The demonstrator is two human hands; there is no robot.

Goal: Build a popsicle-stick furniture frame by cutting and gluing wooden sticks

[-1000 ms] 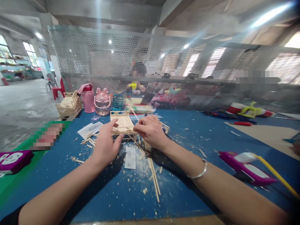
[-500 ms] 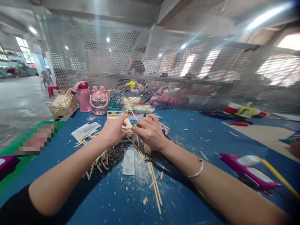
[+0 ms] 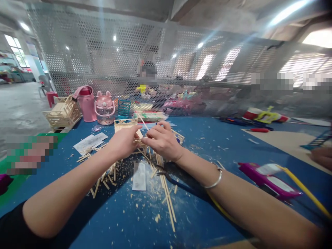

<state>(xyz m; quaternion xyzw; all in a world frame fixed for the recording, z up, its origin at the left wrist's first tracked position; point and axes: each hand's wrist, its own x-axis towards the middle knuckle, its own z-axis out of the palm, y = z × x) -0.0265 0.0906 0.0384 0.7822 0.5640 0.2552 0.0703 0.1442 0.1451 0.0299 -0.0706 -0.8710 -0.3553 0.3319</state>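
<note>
A small model built of thin wooden sticks stands on the blue table, partly covered by both hands. My left hand is closed on its near side; the fingertips are partly hidden. Close beside it, my right hand pinches a thin pale stick that slants up and to the left over the model. Loose wooden sticks lie below the right hand. Dark-jawed pliers with blue handles rest under my right forearm. A white paper packet lies between my forearms.
Cut stick pieces and shavings litter the table. Behind stand a pink flask, a pink bear-eared bottle and another stick model. At right lies a purple tool. A perforated metal screen separates another person.
The view has turned slightly, so things appear shifted left and a little upward. Both hands keep nearly the same pose at the stick model. At far right, more of a blue rack has come into view.
</note>
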